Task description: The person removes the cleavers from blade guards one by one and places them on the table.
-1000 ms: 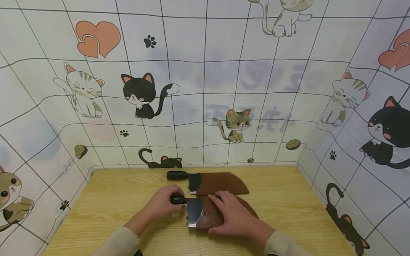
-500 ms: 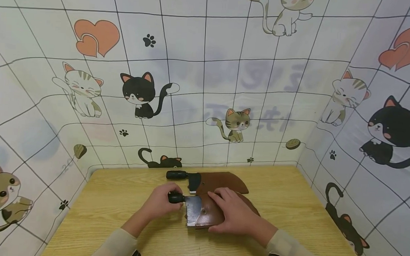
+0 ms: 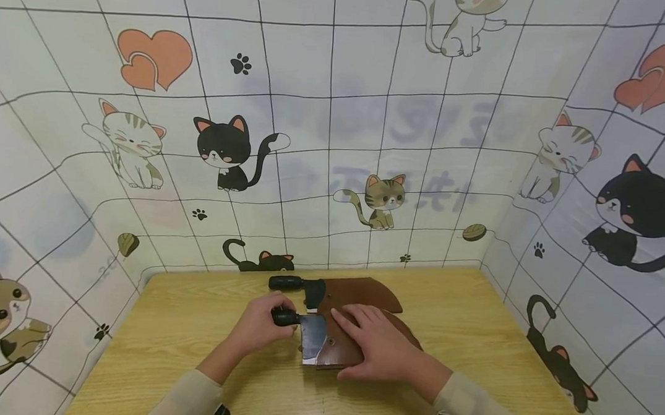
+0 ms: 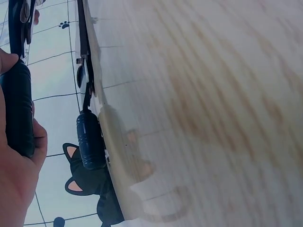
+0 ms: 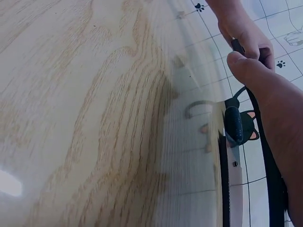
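Note:
In the head view, my left hand (image 3: 263,322) grips the black handle (image 3: 285,317) of a cleaver, whose bare steel blade heel (image 3: 312,338) shows beside a brown leather sheath (image 3: 342,349). Over the sheath lies my right hand (image 3: 379,346), holding it with the thumb near its front edge; the sheath's far part is partly hidden. The left wrist view shows the gripped handle (image 4: 19,111) raised off the table. A second cleaver, with a black handle (image 3: 286,283) and its own brown sheath (image 3: 362,295), lies just behind on the table.
The wooden table (image 3: 182,337) is enclosed by a white sheet (image 3: 314,126) printed with grid lines, cats and hearts. The sheet hangs close behind the second cleaver and along both sides.
Both hands keep their holds. My left hand and the front cleaver have shifted slightly left and away from me, with a small change in tilt. The rear cleaver stays put.

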{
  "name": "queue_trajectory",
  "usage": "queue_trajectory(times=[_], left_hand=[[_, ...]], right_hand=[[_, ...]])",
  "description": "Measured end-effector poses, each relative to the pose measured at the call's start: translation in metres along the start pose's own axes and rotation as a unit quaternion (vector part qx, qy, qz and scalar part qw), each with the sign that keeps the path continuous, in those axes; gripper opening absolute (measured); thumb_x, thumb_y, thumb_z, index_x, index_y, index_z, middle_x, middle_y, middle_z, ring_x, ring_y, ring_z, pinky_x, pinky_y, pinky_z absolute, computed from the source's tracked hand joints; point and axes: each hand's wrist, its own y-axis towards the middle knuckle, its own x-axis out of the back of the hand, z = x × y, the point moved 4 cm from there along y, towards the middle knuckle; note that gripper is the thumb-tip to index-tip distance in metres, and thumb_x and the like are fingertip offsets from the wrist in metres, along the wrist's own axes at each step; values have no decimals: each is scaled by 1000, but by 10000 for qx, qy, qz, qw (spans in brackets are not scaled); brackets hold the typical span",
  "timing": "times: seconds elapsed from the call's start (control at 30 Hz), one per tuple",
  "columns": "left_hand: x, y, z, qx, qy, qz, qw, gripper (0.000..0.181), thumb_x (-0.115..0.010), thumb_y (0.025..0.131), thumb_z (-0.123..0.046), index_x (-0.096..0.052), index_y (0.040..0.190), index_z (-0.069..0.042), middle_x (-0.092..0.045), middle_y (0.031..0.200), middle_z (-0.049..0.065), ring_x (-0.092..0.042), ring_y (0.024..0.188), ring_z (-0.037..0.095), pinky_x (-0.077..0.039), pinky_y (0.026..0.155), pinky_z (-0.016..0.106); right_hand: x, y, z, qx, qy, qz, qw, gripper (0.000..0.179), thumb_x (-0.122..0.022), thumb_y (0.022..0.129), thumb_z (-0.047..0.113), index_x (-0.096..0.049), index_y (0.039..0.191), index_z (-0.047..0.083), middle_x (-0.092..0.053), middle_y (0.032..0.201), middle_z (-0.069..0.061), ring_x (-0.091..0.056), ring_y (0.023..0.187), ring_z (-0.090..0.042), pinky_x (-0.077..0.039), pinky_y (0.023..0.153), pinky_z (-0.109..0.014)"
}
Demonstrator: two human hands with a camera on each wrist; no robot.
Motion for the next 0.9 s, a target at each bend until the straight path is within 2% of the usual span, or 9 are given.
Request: queue_trajectory(times=[0.2,0.37,0.6,0.9], left_hand=[[1,1,-3,23,13,-23,10000,36,-95,79,-16,-74,102,-34,-66,100,-20,-66,92,10,-57,81,33],[2,1,-3,-20,72,10,10000,35,-95,79,-18,-75,102,-33,-65,100,-20,-66,92,10,-57,82,34],[3,1,-2,-65,218,-37,9997,35,-95,77,-18,-74,102,-33,-65,100,-20,-65,92,9,-56,81,35],[4,1,-2,7,226,-16,9997,36,-94,77,-19,-74,102,-34,-65,100,-21,-65,91,10,-57,82,35]], right_hand=[[2,-1,0,-11,-186,-47,9998,119,-78,86,82,-28,177,24,-45,164,-15,-42,151,-33,-33,125,-60],[3,0,1,9,-230,-24,9997,119,-76,86,84,-29,177,24,-45,161,-14,-43,148,-32,-35,124,-59],[6,2,2,-54,-394,48,9992,120,-74,85,86,-21,178,31,-46,160,-13,-43,149,-30,-34,126,-56],[5,3,0,-48,-379,-21,9993,120,-70,86,89,-19,178,33,-47,160,-12,-43,148,-30,-34,125,-56]])
